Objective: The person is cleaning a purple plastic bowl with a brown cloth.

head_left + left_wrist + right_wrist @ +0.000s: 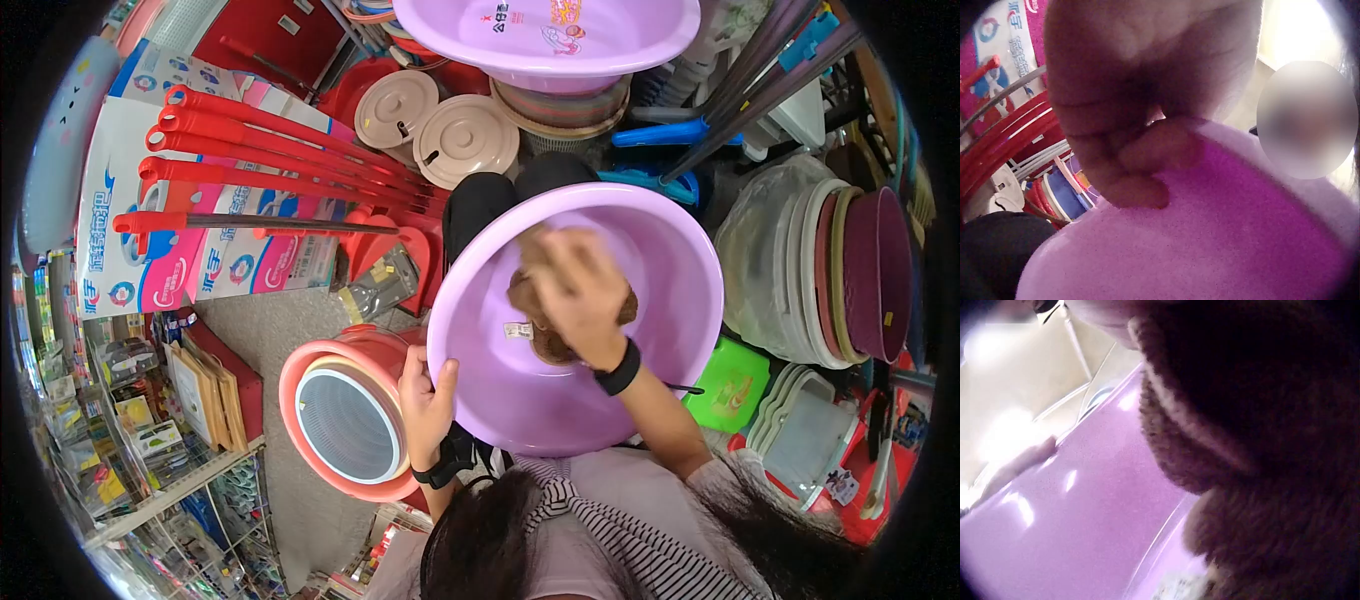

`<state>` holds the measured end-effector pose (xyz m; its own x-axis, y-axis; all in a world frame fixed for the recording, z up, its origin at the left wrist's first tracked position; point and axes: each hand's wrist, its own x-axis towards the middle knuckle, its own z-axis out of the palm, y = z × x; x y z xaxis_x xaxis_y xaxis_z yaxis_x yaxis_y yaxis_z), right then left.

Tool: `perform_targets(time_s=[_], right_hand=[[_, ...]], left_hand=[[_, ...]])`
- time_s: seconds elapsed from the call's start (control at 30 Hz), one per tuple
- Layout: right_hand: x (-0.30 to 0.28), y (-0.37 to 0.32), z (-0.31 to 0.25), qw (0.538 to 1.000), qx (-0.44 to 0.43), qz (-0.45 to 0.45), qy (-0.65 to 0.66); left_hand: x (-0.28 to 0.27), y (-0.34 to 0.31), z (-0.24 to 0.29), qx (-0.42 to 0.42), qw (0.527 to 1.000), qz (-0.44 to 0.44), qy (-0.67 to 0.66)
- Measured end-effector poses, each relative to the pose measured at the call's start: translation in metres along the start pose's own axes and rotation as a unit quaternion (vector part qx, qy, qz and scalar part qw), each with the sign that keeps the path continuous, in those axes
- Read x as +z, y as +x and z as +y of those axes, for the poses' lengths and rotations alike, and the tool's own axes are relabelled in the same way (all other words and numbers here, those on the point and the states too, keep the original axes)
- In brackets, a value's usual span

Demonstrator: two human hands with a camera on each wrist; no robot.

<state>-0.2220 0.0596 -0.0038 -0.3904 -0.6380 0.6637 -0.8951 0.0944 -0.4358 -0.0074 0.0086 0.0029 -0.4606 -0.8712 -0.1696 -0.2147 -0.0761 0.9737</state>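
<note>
A purple basin (600, 400) is sitting tilted at the centre of the head view, its open side facing up toward the camera. The left hand (425, 395) is pinching its rim at lower left, thumb lying on the inside and fingers curling behind. The right hand (580, 290) is reaching inside, its fingers bending over a bunched brown cloth (525, 300) and pressing it against the inner wall. The basin is looking like thin, glossy plastic: probably light, fairly stiff but likely to flex at the wall, and slick, so the rolled rim is seeming the surest place to grip. The cloth is appearing soft and fuzzy, easy to wad. A small sticker (518, 330) is showing inside the basin, its print too small to read. Another lilac basin (600, 45) at the top is bearing red characters, and the boxes (110, 220) at the left blue ones beneath red mop handles (280, 150); none is reading clearly.
</note>
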Motion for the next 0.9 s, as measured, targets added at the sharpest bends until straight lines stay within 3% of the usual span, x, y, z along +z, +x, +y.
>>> perform_targets(time_s=[0.03, 0.1, 0.2, 0.23, 0.33, 0.4, 0.43, 0.5, 0.6, 0.63, 0.7, 0.77, 0.83, 0.87, 0.9], right_hand=[[0.001, 0.005, 0.01, 0.996, 0.028, 0.074, 0.03], [0.003, -0.001, 0.006, 0.975, 0.17, 0.102, 0.099], [0.008, -0.003, -0.008, 0.995, 0.04, 0.015, 0.095], [0.015, -0.01, -0.009, 0.996, -0.055, -0.026, 0.062], [0.023, -0.024, -0.018, 0.981, 0.008, -0.091, 0.173], [0.015, -0.017, -0.004, 0.994, -0.041, -0.096, 0.044], [0.009, -0.009, 0.004, 0.997, -0.057, -0.057, -0.004], [0.012, -0.006, 0.012, 0.972, 0.176, 0.088, 0.132], [0.016, -0.014, 0.002, 0.969, 0.184, 0.097, 0.131], [0.017, -0.014, -0.004, 0.971, 0.154, 0.055, 0.172], [0.022, -0.021, -0.008, 0.992, -0.007, -0.062, 0.108], [0.017, -0.019, -0.017, 0.982, 0.038, -0.076, 0.169], [0.009, -0.012, -0.01, 0.994, -0.012, -0.053, 0.095], [0.01, -0.009, -0.004, 0.997, 0.034, 0.009, 0.064], [0.014, -0.009, 0.001, 0.966, 0.202, 0.065, 0.148]], left_hand=[[-0.001, -0.002, 0.0, 0.001, 1.0, -0.004, 0.0], [0.0, -0.002, -0.004, 0.014, 1.0, -0.003, 0.008], [0.004, 0.003, 0.001, 0.025, 1.0, -0.004, 0.01], [0.004, 0.004, 0.004, 0.022, 1.0, -0.003, 0.008], [-0.001, -0.003, -0.004, 0.005, 1.0, 0.004, -0.004], [-0.003, -0.006, -0.006, -0.008, 1.0, 0.012, -0.017], [-0.003, -0.007, -0.005, 0.0, 1.0, 0.011, -0.008], [-0.003, -0.008, -0.004, 0.007, 1.0, 0.011, 0.0], [0.001, -0.003, -0.003, 0.015, 1.0, -0.003, -0.001], [0.002, -0.001, -0.001, 0.011, 1.0, -0.009, -0.002], [0.002, -0.003, 0.002, 0.005, 1.0, -0.015, 0.001], [0.002, -0.003, 0.005, 0.003, 1.0, 0.005, 0.007], [-0.001, -0.007, 0.0, 0.017, 1.0, 0.008, 0.019], [-0.002, -0.009, -0.002, 0.03, 0.999, 0.011, 0.026], [-0.003, -0.009, -0.002, 0.03, 0.999, 0.013, 0.027]])
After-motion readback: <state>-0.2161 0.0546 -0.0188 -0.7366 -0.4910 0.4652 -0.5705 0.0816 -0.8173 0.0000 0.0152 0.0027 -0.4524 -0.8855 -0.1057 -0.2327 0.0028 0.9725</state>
